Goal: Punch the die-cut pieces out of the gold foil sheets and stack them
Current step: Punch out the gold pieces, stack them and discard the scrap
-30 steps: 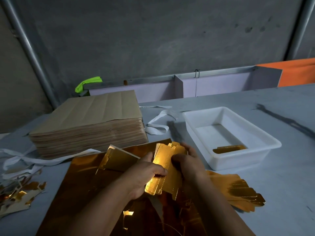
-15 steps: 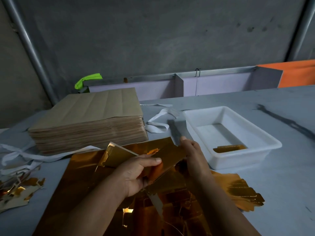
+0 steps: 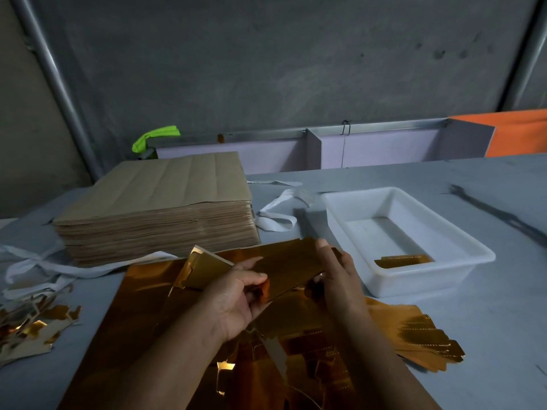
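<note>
Head view: both hands hold a die-cut piece [image 3: 288, 266] above the gold foil sheet [image 3: 142, 318].
Left hand [image 3: 236, 295] curls thumb and fingers round the piece's near-left end; right hand [image 3: 337, 279] pinches its far-right end, thumb on top; piece tilted, clear of the sheet lying under both wrists; stack of punched pieces [image 3: 420, 335] on the table [image 3: 497, 327] just right of the right forearm; white tray [image 3: 476, 255] beyond the right hand, one gold strip [image 3: 402, 260] inside; brown paper stack [image 3: 159, 202] beyond the left hand; foil scraps [image 3: 32, 329] well left of it.
</note>
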A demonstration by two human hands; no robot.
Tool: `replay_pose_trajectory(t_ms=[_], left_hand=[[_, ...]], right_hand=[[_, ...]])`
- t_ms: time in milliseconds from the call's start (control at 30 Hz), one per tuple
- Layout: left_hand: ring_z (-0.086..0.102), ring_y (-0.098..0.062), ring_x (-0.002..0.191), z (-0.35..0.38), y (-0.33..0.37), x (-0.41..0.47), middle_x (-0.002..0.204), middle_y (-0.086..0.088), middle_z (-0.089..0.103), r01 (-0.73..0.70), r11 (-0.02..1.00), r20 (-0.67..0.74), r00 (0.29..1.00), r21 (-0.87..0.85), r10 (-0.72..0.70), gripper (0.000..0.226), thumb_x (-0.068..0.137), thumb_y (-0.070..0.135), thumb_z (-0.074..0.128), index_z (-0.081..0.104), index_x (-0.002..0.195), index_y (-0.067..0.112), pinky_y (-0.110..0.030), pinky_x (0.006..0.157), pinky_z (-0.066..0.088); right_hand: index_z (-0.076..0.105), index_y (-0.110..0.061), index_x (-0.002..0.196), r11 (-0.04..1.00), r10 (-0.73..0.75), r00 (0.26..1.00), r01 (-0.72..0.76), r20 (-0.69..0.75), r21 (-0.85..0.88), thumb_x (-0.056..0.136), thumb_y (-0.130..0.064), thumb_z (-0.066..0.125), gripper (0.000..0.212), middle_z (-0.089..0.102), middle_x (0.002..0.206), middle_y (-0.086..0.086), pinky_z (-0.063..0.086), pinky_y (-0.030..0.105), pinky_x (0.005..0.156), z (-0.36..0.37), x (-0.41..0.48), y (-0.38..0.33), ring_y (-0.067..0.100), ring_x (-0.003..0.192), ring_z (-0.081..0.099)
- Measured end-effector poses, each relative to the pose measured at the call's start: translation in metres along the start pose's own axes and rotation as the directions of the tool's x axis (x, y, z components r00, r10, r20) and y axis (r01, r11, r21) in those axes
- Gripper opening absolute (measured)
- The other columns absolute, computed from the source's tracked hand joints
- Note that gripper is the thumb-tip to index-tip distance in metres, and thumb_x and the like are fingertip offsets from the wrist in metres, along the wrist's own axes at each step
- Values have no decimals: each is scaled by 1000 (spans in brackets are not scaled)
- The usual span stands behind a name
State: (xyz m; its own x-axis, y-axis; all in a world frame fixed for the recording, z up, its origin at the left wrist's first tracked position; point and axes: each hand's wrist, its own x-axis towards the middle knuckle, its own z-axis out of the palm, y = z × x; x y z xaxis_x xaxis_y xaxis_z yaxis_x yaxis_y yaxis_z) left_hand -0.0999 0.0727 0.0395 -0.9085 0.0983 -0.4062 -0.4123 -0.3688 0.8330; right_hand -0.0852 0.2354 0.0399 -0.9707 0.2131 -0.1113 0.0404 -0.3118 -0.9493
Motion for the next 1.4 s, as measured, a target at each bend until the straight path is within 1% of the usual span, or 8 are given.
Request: replay_pose_trajectory(t_ms=[100, 233, 367, 467, 667, 867, 1033, 1400], left_hand=[[64, -31, 101, 3, 1, -4, 120, -16, 65, -36, 997, 81, 996, 74, 30, 43, 82, 10, 61, 66, 119, 29, -37, 66, 58], [68, -34, 97, -1, 8, -10, 120, -19, 68, -27, 999, 205, 979, 44, 17, 44, 79, 26, 60, 66, 122, 22, -38, 67, 59], [71, -24, 75, -9, 13, -10, 105, -16, 72, -79, 997, 187, 980, 25, 73, 41, 81, 12, 59, 64, 122, 13, -33, 60, 59], [70, -20, 71, -9, 9, -9, 92, -13, 67, -139, 985, 133, 983, 103, 125, 39, 86, -6, 57, 67, 116, 16, -30, 59, 58], [71, -21, 79, -10, 8, -13, 87, -10, 71, -227, 969, 184, 961, 97, 206, 49, 73, -7, 66, 67, 117, 15, -30, 67, 58], [72, -27, 96, -13, 10, -14, 110, -14, 72, -264, 952, 216, 950, 156, 228, 50, 80, -13, 61, 63, 123, 14, -29, 74, 58], [71, -28, 99, -15, 11, -16, 111, -14, 72, -267, 951, 256, 941, 155, 222, 52, 77, -11, 64, 60, 124, 12, -29, 74, 58], [73, -22, 84, -19, 8, -14, 93, -12, 75, -260, 959, 200, 951, 112, 234, 46, 82, -12, 60, 63, 122, 10, -27, 69, 58]], right_hand=[[57, -21, 110, 998, 42, 999, -42, 2, -42, 96, -49, 54, 32, 68, 99, 11, 47, 25, 57, 0, 0, 0, 22, 86, 67], [55, -5, 105, 992, 105, 994, -105, -16, -75, 99, -42, 51, 37, 56, 70, 9, 42, 16, 38, -7, 3, -3, 12, 49, 55], [54, 0, 117, 993, 111, 993, -113, -38, -41, 100, -39, 52, 43, 50, 69, 10, 40, 14, 35, -11, 3, -4, 14, 50, 49], [54, -4, 115, 992, 111, 993, -114, -47, -51, 99, -41, 51, 40, 52, 72, 10, 41, 16, 38, -9, 1, -3, 15, 53, 50], [54, -5, 113, 986, 155, 984, -160, -85, -45, 99, -41, 51, 39, 52, 70, 8, 42, 19, 39, -8, -2, -3, 14, 51, 50], [51, -1, 131, 982, 189, 979, -188, -80, 27, 99, -41, 52, 51, 54, 71, 8, 42, 19, 40, -8, -1, -1, 13, 49, 51], [55, -7, 103, 973, 206, 978, -200, -41, 117, 98, -39, 54, 32, 54, 61, 5, 42, 31, 59, -7, -1, 0, 15, 48, 51], [51, -12, 92, 976, 201, 979, -197, -32, 95, 99, -37, 53, 26, 51, 57, 2, 40, 27, 54, -3, -4, 2, 12, 45, 49]])
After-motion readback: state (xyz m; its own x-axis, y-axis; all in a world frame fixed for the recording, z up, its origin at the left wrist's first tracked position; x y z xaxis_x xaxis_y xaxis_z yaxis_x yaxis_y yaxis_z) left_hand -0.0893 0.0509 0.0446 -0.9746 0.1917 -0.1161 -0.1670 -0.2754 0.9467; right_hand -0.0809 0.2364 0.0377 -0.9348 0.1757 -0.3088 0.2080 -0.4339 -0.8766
